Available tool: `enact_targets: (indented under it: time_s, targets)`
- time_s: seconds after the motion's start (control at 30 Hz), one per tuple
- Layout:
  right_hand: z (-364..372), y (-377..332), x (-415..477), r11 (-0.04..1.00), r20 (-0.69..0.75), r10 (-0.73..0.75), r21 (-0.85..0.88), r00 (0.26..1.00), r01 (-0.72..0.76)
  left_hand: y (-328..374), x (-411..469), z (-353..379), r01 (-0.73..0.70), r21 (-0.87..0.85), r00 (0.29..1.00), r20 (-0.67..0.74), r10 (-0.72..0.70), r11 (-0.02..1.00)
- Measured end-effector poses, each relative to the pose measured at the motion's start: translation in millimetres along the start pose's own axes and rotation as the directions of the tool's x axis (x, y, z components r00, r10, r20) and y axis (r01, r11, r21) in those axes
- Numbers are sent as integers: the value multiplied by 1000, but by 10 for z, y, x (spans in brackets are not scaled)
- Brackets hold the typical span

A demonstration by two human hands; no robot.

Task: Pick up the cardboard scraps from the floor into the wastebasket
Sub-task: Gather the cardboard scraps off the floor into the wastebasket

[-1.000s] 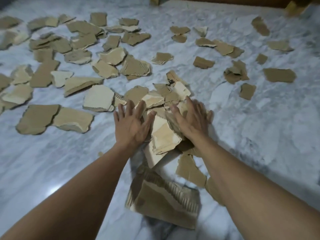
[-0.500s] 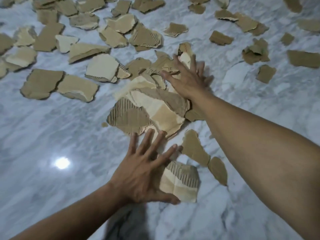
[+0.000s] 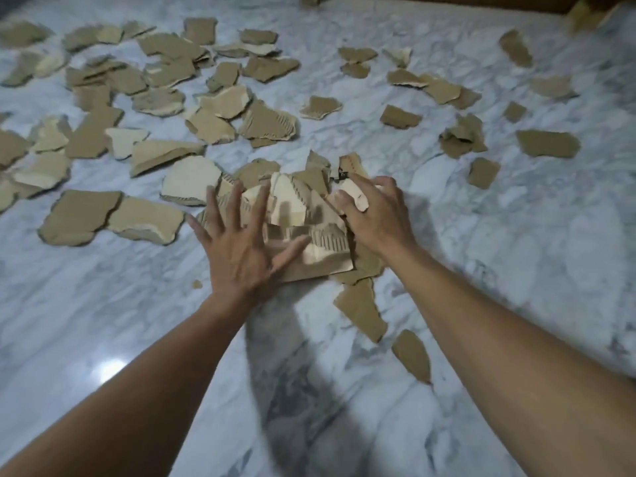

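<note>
- My left hand lies flat on the near-left side of the pile, fingers straight and spread wide, gripping nothing.
- My right hand curls its fingers over the pile's right edge, clutching a pale scrap.
- The pile sits on the floor between both hands; other scraps lie scattered beyond it.
</note>
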State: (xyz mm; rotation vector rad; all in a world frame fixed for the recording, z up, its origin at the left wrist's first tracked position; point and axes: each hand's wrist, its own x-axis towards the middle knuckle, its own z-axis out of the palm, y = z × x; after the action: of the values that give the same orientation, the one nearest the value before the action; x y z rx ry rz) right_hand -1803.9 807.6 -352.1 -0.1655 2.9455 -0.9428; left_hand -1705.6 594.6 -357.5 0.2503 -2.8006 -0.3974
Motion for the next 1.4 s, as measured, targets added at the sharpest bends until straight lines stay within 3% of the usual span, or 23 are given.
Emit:
enact_targets:
  time_s: [0.07, 0.13, 0.2, 0.27, 0.37, 0.5, 0.63, 0.73, 0.87, 1.03, 1.2, 1.3, 1.4]
  targets:
    - [-38, 79, 41, 986, -16, 168, 14, 986, -168, -130, 83, -17, 283, -57, 956, 100, -276, 958]
    - [-4, 81, 93, 968, 73, 250, -53, 966, -246, -204, 118, 39, 379, 7, 905, 209, -371, 926]
    - [153, -62, 100, 988, 149, 145, -68, 978, -136, -178, 114, 152, 350, 65, 901, 252, -355, 935]
    - [365, -245, 73, 998, 149, 53, 27, 987, -58, -119, 112, 229, 346, 58, 905, 240, -350, 936]
    - [447, -379, 51, 991, 53, 58, 119, 997, -64, -104, 116, 247, 341, 40, 922, 179, -342, 939]
    - [383, -521, 12, 966, 102, 64, 244, 993, -88, 7, 103, 222, 320, -170, 946, 119, -303, 932]
    - [383, -604, -86, 972, 73, 80, 216, 994, -94, 251, 94, 207, 363, -417, 931, 128, -341, 833]
    - [371, -511, -153, 907, 73, 132, 394, 989, -150, 305, 102, 132, 396, -531, 915, 156, -373, 749]
    - [322, -473, -220, 746, 56, 213, 636, 975, -199, 363, 113, 15, 426, -648, 899, 228, -373, 631]
    - [104, -408, -216, 690, -21, 269, 702, 963, -178, 562, 225, -42, 515, -733, 853, 392, -344, 444]
    - [-417, -181, -284, 693, -124, 310, 708, 943, -135, 1063, 342, -194, 409, -828, 910, 340, -236, 385]
    - [-917, -41, -315, 713, -231, 319, 698, 919, -72, 1510, 456, -338, 309, -865, 951, 277, -136, 395]
    - [-1538, 118, -360, 748, -348, 339, 663, 874, -26, 2099, 571, -519, 238, -912, 969, 246, -19, 335]
